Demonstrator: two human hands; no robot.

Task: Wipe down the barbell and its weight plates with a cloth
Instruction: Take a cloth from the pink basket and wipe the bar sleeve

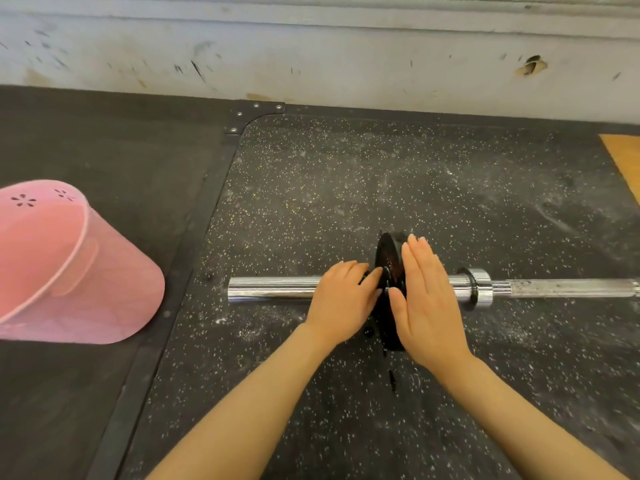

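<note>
At mid-frame the right hand [427,299] lies flat, fingers straight, against the black weight plate [389,268] on the barbell sleeve [273,287]. The left hand [341,301] has a curled grip at the plate's hub, possibly round a dark cloth. A pink bucket [69,268] lies at left.

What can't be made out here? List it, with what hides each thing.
Head view only:
- Plate: most of its faces are hidden by the left hand and right hand.
- Cloth: none can be made out; whether one lies under either hand cannot be told.
- Bar: its right end is cut off by the frame edge.
- Bucket: its left part is cut off by the frame edge.
</note>
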